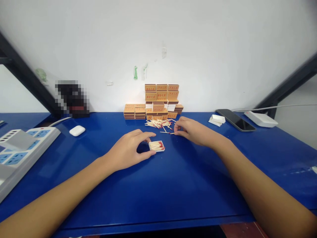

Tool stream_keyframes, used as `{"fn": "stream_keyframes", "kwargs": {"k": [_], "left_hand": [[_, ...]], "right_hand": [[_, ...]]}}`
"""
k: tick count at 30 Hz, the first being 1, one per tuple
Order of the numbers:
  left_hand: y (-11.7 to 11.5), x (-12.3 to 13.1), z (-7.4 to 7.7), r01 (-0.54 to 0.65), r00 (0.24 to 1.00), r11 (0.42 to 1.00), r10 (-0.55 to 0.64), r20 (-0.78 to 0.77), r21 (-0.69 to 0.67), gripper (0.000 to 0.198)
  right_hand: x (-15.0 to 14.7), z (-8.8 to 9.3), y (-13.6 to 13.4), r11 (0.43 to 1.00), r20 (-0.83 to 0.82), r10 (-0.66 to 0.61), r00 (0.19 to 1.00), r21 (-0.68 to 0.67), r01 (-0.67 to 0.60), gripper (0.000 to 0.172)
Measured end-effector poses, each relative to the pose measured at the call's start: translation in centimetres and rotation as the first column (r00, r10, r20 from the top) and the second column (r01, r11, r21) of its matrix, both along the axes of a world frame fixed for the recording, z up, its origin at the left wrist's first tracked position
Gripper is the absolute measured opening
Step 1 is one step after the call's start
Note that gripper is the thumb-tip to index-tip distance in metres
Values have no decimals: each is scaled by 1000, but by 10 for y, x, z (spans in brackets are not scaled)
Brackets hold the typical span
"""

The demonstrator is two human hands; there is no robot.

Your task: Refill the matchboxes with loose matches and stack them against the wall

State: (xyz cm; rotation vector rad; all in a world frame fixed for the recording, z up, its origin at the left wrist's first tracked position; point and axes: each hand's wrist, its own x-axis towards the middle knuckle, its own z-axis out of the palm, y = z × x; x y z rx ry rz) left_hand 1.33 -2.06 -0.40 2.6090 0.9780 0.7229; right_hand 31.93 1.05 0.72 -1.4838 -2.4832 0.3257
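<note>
I have the left hand low, thumb nearer me, fingers arching beyond it, the grip's gap facing right. The right hand sits farther out, right of that grip, fingertips drawn together. Behind both grips, my bare forearms converge forward.

blue table | stacked matchboxes at back | loose matches in front | filled tray | left: power strip, white case | right: phone, white box

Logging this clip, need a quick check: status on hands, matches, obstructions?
Left hand around tray, matches inside. Right hand apparently pinching match. Pile beyond tray; nothing seen blocking either hand.
</note>
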Motion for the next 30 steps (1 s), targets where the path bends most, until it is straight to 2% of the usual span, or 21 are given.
{"fn": "stream_keyframes", "kwargs": {"k": [5,11,16,18,23,25,30], "left_hand": [[0,0,0,-8,1000,1000,8,9,1,48],[0,1,0,1,1000,1000,-1,0,-2,50],[-1,1,-1,10,1000,1000,-10,-4,-2,53],[-2,2,-1,24,1000,1000,-24,2,2,54],[-4,5,-1,39,999,999,-39,-1,-9,50],[-5,6,-1,43,999,999,-43,-2,-9,48],[-4,5,-1,39,999,999,-39,-6,-12,53]], "right_hand": [[0,-2,-2,999,24,-13,1000,-37,14,17],[-3,4,-8,1000,-34,-29,999,8,30,19],[-27,16,-29,995,-171,88,981,-22,-93,21],[-41,16,-39,990,-158,135,978,-5,-138,20],[-66,7,-55,966,18,225,974,123,-225,16],[-68,7,-57,961,37,232,972,147,-235,16],[-55,17,-51,962,-49,196,979,205,-183,20]]}}
